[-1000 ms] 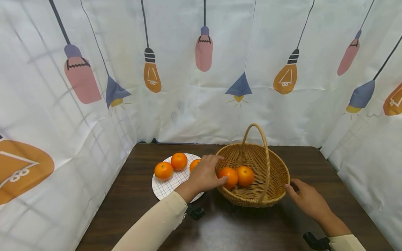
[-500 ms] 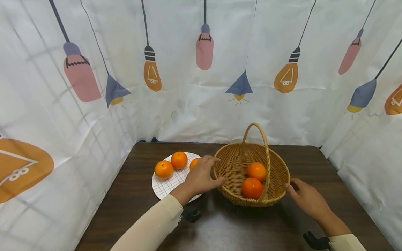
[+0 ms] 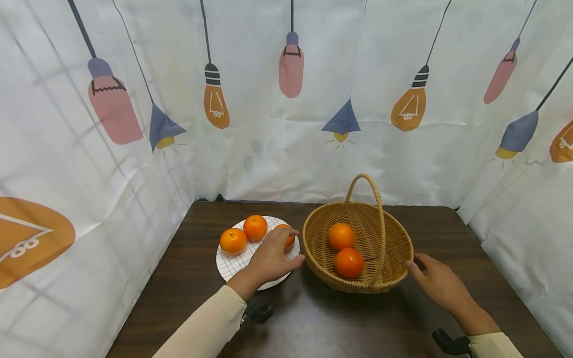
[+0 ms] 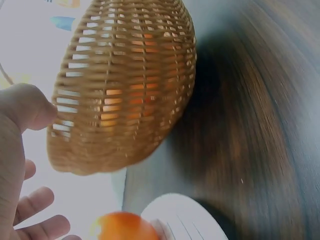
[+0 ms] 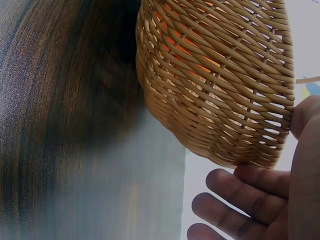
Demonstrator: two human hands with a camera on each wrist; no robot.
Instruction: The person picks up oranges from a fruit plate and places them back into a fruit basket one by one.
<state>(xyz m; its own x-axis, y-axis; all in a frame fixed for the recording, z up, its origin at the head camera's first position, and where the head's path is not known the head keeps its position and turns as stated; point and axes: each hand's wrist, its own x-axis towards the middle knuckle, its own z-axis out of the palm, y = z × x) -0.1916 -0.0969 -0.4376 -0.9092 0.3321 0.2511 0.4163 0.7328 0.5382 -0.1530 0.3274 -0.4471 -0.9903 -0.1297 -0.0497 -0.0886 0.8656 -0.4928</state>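
A wicker basket (image 3: 396, 238) with a tall handle holds two oranges, one orange (image 3: 341, 235) behind the other orange (image 3: 349, 263). My right hand (image 3: 440, 284) pinches the basket's right rim, thumb on the edge and fingers outside, as the right wrist view shows. Over the right side of a round white checked plate (image 3: 229, 267) my left hand (image 3: 270, 258) hovers with spread fingers and nothing in them. It partly hides an orange (image 3: 289, 242) there. Two more oranges lie farther left on the plate, a front orange (image 3: 233, 241) and a back orange (image 3: 255, 227).
All stands on a dark wooden table (image 3: 313, 323), whose back edge meets a white curtain (image 3: 268, 164) printed with lamps. More curtain hangs along both sides. The basket's handle (image 3: 380, 223) arches above its opening.
My left hand has drawn back from the basket's left rim toward the plate. The two oranges inside the basket rolled right, then back left. My right hand stays at the rim.
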